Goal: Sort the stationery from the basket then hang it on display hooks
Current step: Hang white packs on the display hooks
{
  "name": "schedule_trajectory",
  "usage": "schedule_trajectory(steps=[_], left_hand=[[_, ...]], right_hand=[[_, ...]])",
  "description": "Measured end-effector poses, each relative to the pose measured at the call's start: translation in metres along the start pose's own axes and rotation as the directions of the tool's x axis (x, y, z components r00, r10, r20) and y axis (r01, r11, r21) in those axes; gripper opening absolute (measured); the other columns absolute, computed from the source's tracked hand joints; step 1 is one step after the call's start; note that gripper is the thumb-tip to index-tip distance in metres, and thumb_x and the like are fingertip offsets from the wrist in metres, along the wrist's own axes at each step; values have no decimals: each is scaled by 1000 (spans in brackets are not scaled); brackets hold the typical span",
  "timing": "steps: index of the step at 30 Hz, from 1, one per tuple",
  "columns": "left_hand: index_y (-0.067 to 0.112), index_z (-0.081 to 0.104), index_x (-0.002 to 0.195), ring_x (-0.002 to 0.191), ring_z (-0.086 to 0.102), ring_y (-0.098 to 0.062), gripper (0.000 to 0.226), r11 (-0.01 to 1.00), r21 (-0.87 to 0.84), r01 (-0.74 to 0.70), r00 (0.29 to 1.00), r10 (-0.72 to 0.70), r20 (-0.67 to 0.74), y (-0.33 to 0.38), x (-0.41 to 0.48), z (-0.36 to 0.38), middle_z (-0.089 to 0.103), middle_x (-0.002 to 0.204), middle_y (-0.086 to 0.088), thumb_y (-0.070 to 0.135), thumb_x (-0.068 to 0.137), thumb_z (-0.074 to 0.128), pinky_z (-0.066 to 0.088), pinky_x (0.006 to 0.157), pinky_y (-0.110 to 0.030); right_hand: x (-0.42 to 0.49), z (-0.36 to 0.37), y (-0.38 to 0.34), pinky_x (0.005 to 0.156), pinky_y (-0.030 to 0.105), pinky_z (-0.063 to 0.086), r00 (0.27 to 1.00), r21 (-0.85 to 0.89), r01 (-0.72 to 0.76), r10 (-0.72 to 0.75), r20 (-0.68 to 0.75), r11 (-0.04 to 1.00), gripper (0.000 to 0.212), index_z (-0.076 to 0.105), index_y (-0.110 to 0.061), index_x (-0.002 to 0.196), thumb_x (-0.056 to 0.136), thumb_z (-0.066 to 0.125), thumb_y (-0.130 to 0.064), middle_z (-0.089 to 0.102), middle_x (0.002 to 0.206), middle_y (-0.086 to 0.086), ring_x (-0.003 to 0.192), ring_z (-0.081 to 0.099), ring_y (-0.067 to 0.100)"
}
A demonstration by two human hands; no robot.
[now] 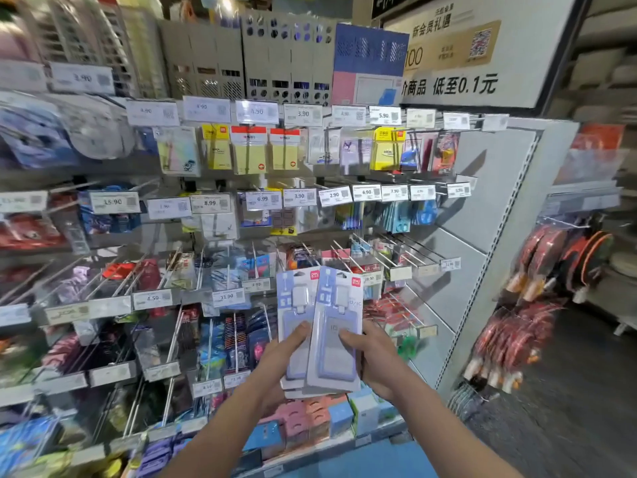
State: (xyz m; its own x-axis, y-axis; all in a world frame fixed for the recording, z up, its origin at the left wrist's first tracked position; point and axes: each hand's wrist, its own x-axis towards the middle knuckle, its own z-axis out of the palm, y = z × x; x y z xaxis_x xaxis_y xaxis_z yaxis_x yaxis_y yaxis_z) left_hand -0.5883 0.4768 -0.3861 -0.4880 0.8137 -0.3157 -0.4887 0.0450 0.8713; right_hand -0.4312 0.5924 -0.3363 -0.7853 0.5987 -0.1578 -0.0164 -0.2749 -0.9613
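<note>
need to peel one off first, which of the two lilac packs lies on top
The right pack, pinched by the right hand; its edge overlaps the left pack.

Badge-holder packs (pixel 320 326) pale lilac, red corner logo; sticky notes (pixel 249 155) yellow, red header; price tags (pixel 303 113) white.

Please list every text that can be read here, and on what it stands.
"新会员礼遇" and "低至0.1元": wall sign.
"3.90", "5.90": upper price tags.
"16.90", "8.99", "6.99", "3.90", "2.90", "6.90", "7.90": middle price tags.
"4.50", "11.90": lower price tags.
Logo on packs: too small.
The rest: blurred.
</note>
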Motion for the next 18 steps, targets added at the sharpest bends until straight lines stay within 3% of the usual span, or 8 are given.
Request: schedule_trajectory(steps=[3, 8, 11, 14, 18], left_hand=[[7, 47, 148, 105, 72, -44, 105, 999, 9, 30, 999, -30, -42, 13, 19, -13, 69, 126, -22, 50, 65, 95, 59, 84, -60], [8, 59, 138, 105, 72, -43, 93, 1000, 10, -3, 999, 3, -49, 26, 42, -28, 73, 119, -22, 50, 63, 94, 58, 89, -58], [12, 54, 143, 108, 71, -42, 102, 1000, -3, -21, 990, 21, -137, 32, 56, -32, 72, 124, -19, 52, 59, 97, 58, 88, -59], [14, 61, 137, 108, 72, -38, 90, 998, 28, -48, 984, 53, -172, 43, 58, -34, 73, 122, -16, 53, 63, 95, 58, 92, -56], [25, 57, 142, 128, 61, -31, 101, 993, 36, -112, 947, 117, -299, 63, 54, -52, 63, 142, -5, 63, 57, 94, 47, 107, -58]], right_hand=[[30, -3, -3, 99, 56, 54, 999, 14, -25, 25, 40, 1000, 31, 61, -8, 133, 102, 57, -8, 70, 127, 15, 115, 68, 35], [73, -1, -3, 100, 57, 53, 995, -22, -36, 37, 88, 999, 30, 64, -6, 131, 102, 57, -8, 72, 124, 14, 115, 68, 35], [97, -4, -3, 102, 59, 51, 991, 4, -53, 52, 126, 999, 31, 64, -5, 131, 100, 59, -7, 71, 126, 16, 117, 66, 38], [118, -5, -11, 104, 59, 50, 981, 3, -53, 52, 187, 999, 34, 62, -7, 133, 99, 61, -6, 70, 127, 16, 119, 66, 37], [142, 1, -34, 98, 50, 55, 967, -26, -56, 61, 249, 998, 33, 60, -6, 131, 99, 58, 1, 73, 120, 13, 112, 70, 32]])
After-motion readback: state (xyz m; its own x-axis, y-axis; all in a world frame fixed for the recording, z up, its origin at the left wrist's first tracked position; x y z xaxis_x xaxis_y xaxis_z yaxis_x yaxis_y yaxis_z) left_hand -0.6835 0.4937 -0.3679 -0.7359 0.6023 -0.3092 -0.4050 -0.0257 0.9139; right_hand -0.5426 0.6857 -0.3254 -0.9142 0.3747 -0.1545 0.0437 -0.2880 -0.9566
